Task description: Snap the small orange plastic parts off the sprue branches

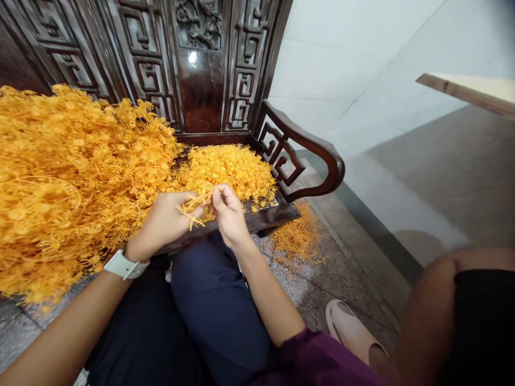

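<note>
My left hand (169, 217) is closed around a small branching sprig of orange plastic stems (195, 209), some of which stick out past its fingers. Close beside it, my right hand (229, 212) pinches the upper end of the same sprig between thumb and fingers. Behind both hands lies a low heap of orange plastic florets (233, 169) on the bench seat. A far larger mass of orange stems with florets (76, 187) rises at the left, next to my left forearm. A pale watch (125, 265) is on my left wrist.
The dark carved wooden bench (203, 91) has a curved armrest (309, 153) at its right end. Bare orange stems (298, 236) lie piled on the floor below. A person's leg and sandalled foot (354, 332) are at the lower right. A board edge (462, 94) juts in at upper right.
</note>
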Available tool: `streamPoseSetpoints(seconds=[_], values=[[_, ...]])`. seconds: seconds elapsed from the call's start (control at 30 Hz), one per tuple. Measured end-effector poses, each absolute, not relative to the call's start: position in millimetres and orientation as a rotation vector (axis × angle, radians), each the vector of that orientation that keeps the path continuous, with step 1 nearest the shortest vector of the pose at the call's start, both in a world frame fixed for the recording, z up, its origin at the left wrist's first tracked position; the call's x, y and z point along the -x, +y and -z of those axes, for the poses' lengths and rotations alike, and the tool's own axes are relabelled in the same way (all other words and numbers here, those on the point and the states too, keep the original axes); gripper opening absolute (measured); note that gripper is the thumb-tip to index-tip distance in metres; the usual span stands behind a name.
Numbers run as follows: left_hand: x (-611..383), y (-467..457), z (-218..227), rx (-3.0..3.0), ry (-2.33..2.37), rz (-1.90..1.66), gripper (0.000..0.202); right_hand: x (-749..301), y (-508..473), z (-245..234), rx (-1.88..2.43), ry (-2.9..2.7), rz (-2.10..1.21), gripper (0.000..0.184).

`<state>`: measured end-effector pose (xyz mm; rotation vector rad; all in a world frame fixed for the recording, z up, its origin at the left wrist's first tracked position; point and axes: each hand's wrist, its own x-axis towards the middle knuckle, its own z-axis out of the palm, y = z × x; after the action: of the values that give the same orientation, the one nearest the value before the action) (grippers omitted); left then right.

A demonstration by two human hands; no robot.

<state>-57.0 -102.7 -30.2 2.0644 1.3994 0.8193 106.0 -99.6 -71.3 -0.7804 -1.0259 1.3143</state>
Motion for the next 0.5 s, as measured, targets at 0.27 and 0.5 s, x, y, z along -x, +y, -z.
streamPoseSetpoints(seconds=[0.27,0.5], values=[[37,-107,16,-2.244,1.171,-0.709,0.021,-106,-104,64,0.839,-0.955,-1.198,0.035],[43,-108,8,-1.971,0.735,-0.563,0.02,-135,-119,62,0.622,-0.807,-1.885,0.035]])
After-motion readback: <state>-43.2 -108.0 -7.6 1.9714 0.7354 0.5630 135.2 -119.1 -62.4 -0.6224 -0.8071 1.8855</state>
